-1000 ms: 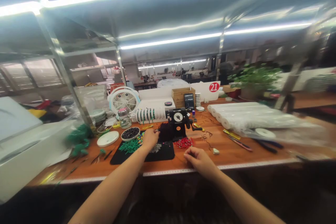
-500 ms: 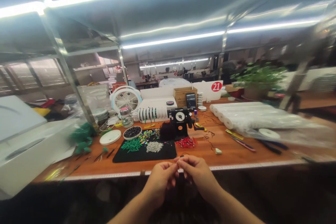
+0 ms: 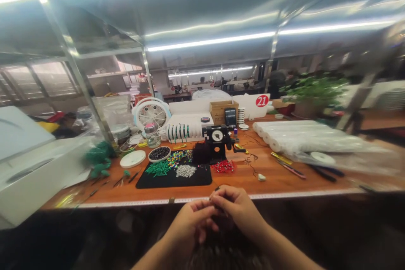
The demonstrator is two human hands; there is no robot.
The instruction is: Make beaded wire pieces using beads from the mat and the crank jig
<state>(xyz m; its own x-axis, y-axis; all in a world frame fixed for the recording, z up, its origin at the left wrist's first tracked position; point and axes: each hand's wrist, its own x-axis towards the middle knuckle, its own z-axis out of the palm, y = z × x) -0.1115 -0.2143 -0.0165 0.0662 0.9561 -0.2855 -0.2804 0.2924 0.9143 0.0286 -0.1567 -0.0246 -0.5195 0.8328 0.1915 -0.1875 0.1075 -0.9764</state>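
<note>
My left hand [image 3: 196,221] and my right hand [image 3: 236,204] meet at the fingertips just off the front edge of the table. Both are closed in a pinch, and a tiny dark bit shows by the right fingertips, too small to name. Beyond them a black mat [image 3: 172,181] carries green tube-like pieces [image 3: 158,168], a heap of silver beads [image 3: 186,171] and mixed coloured beads [image 3: 177,159]. Red pieces [image 3: 223,166] lie on the wood right of the mat. A dish of black beads [image 3: 159,153] sits at the mat's back edge.
A black hand-crank winder [image 3: 217,137] with white spools [image 3: 183,131] stands behind the mat. To the left are a fan [image 3: 152,114], a white lid [image 3: 133,159] and a white box [image 3: 31,177]. Wrapped white rolls [image 3: 303,135], pink-handled tweezers [image 3: 294,170] and a white stone-like piece [image 3: 261,176] lie right.
The view has tilted down slightly, so the table sits higher. My left fingers have slid a little under the right ones; both hands stay pinched together.
</note>
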